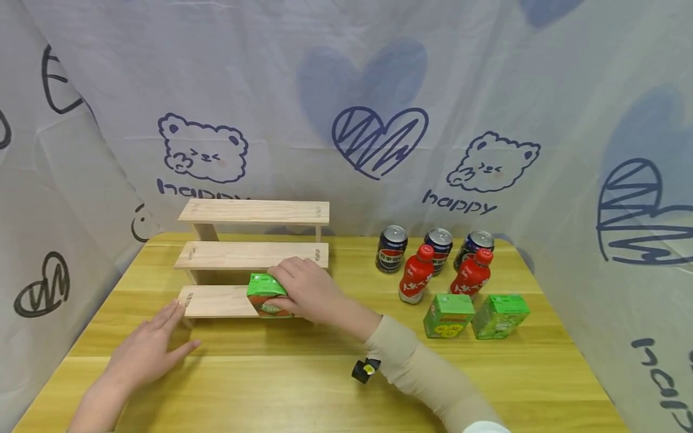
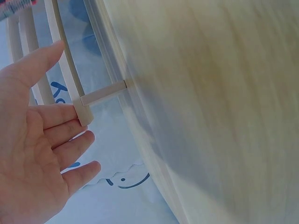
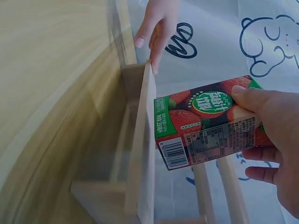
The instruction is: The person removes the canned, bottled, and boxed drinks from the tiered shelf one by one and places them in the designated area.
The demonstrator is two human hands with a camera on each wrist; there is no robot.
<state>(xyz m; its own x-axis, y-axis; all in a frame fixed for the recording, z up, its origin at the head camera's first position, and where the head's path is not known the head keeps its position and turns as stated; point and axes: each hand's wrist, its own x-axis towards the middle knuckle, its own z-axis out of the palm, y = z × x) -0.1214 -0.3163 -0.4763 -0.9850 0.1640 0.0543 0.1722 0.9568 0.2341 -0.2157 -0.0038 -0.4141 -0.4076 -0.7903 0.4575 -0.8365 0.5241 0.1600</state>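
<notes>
My right hand grips a green-topped juice box with strawberries printed on its sides, thumb on one face. In the head view the juice box is at the lowest step of the wooden three-tier shelf, near the middle of that step. In the right wrist view its bottom end is close against the board; whether it touches cannot be told. My left hand has its fingers extended, with fingertips at the left end of the lowest step. The left wrist view shows those fingers beside the board's end.
Right of the shelf stand several dark cans, two red bottles and two green juice boxes, grouped on the wooden table. A printed curtain hangs behind. A black band with a yellow flower is by the right sleeve.
</notes>
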